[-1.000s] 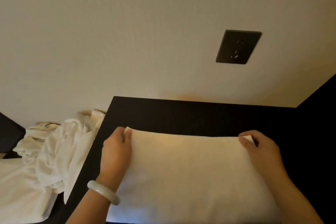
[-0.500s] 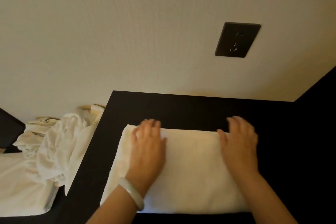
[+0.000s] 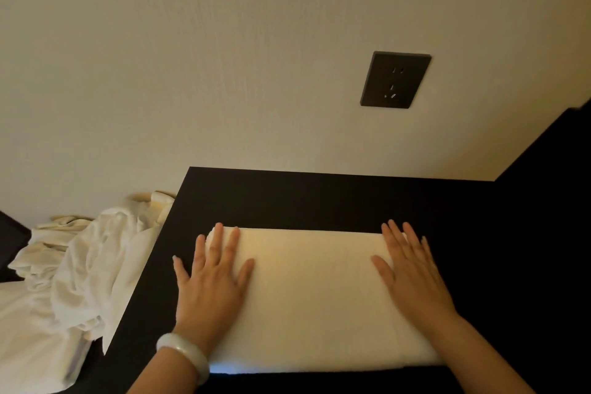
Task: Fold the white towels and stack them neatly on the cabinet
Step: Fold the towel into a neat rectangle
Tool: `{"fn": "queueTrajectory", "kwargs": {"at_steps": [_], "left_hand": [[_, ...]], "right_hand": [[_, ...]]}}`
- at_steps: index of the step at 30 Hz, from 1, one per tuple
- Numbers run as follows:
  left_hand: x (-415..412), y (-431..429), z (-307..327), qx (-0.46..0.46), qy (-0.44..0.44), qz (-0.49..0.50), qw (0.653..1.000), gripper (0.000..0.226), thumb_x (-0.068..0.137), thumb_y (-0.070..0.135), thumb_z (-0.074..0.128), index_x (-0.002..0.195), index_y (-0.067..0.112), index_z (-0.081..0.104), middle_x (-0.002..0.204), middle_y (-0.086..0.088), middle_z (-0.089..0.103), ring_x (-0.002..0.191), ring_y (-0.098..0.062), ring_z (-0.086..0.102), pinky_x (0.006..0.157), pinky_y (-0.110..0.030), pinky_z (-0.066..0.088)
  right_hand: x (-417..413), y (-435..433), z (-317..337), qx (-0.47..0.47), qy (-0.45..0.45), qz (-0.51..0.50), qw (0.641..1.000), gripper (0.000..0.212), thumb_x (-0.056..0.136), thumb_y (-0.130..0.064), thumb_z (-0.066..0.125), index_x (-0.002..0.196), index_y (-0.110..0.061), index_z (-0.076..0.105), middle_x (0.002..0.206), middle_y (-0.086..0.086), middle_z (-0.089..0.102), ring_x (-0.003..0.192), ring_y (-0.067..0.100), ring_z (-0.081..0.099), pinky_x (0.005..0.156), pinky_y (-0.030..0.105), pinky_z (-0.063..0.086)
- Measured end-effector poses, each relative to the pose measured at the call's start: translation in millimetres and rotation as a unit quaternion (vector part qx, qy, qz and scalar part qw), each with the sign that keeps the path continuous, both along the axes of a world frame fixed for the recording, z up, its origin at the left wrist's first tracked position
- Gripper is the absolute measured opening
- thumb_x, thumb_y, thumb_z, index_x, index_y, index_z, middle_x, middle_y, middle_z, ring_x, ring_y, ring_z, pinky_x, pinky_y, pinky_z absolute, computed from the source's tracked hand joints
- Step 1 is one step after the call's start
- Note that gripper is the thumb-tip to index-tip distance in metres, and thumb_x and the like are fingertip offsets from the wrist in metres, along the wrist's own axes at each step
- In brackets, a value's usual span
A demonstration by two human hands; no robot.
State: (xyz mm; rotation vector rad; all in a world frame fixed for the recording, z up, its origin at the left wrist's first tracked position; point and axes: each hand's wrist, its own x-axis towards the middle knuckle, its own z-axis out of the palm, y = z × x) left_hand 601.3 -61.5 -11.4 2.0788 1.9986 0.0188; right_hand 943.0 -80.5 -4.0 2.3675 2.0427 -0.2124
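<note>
My left hand (image 3: 211, 285) and my right hand (image 3: 412, 275) both lie palm down on the folded white terry towel (image 3: 313, 291), one at each end. The fingers of both are straight and slightly spread, pressing flat on the cloth; they curl round nothing and hold nothing. My thumbs point inward toward the middle of the towel, and my left little finger reaches past the towel's left end over the dark surface. The towel lies as a long, smooth rectangle on the flat top of the black cabinet (image 3: 319, 198), its far edge parallel to the cabinet's back edge and a bare dark strip between them. A pale, glossy round bangle (image 3: 188, 358) sits on my left wrist. Left of the cabinet, lower down, a crumpled heap of white cloth (image 3: 89, 265) is bunched up against the cabinet's side. Behind stands a cream textured wall (image 3: 192, 73) with a dark square power socket (image 3: 395, 80) above the towel's right end.
</note>
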Motion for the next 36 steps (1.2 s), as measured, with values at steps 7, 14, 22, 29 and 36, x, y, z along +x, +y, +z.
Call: {"fn": "queueTrajectory", "kwargs": {"at_steps": [7, 14, 22, 29, 36], "left_hand": [[58.7, -3.6, 18.6, 0.079, 0.011, -0.072, 0.994, 0.071, 0.09, 0.065, -0.011, 0.153, 0.032, -0.015, 0.161, 0.003, -0.022, 0.145, -0.021, -0.028, 0.113, -0.051, -0.021], [35.9, -21.5, 4.2, 0.045, 0.027, -0.06, 0.997, 0.058, 0.098, 0.056, 0.0, 0.147, 0.039, -0.027, 0.161, 0.009, -0.024, 0.147, -0.016, -0.024, 0.118, -0.058, -0.01], [71.5, -50.4, 26.6, 0.079, 0.016, -0.09, 0.993, 0.061, 0.103, 0.046, 0.006, 0.155, 0.022, -0.012, 0.163, -0.002, -0.02, 0.144, -0.021, -0.029, 0.116, -0.05, -0.021], [82.9, -69.8, 6.4, 0.054, 0.064, -0.183, 0.979, 0.065, 0.092, 0.054, -0.016, 0.151, 0.028, -0.026, 0.158, 0.002, -0.034, 0.143, -0.022, -0.036, 0.119, -0.056, -0.013], [31.3, -61.0, -1.1, 0.014, -0.01, -0.079, 0.997, 0.06, 0.094, 0.062, -0.005, 0.141, 0.044, -0.038, 0.156, 0.013, -0.036, 0.143, -0.015, -0.034, 0.117, -0.058, -0.015]], "right_hand": [[-69.9, 2.1, 20.3, 0.074, -0.049, 0.007, 0.996, 0.07, 0.094, -0.057, 0.007, 0.157, -0.025, 0.005, 0.165, 0.003, 0.0, 0.15, 0.021, -0.015, 0.116, 0.053, -0.02], [-44.1, -19.6, -2.9, 0.036, -0.003, -0.009, 0.999, 0.067, 0.096, -0.058, 0.0, 0.156, -0.031, -0.01, 0.165, -0.009, -0.012, 0.148, 0.009, -0.02, 0.122, 0.044, -0.012], [-69.5, -44.6, 36.7, 0.125, -0.048, -0.006, 0.991, 0.063, 0.102, -0.041, 0.032, 0.156, -0.012, 0.017, 0.165, 0.011, 0.01, 0.153, 0.028, 0.0, 0.122, 0.05, -0.008], [-119.8, -60.4, 7.0, 0.035, 0.002, 0.099, 0.994, 0.063, 0.103, -0.043, 0.023, 0.157, -0.02, 0.0, 0.166, 0.003, -0.005, 0.151, 0.017, -0.015, 0.121, 0.043, -0.014], [-52.6, -78.9, -6.4, 0.036, 0.005, -0.031, 0.999, 0.073, 0.089, -0.061, -0.011, 0.155, -0.029, -0.014, 0.164, -0.004, -0.013, 0.15, 0.014, -0.016, 0.121, 0.04, -0.012]]}}
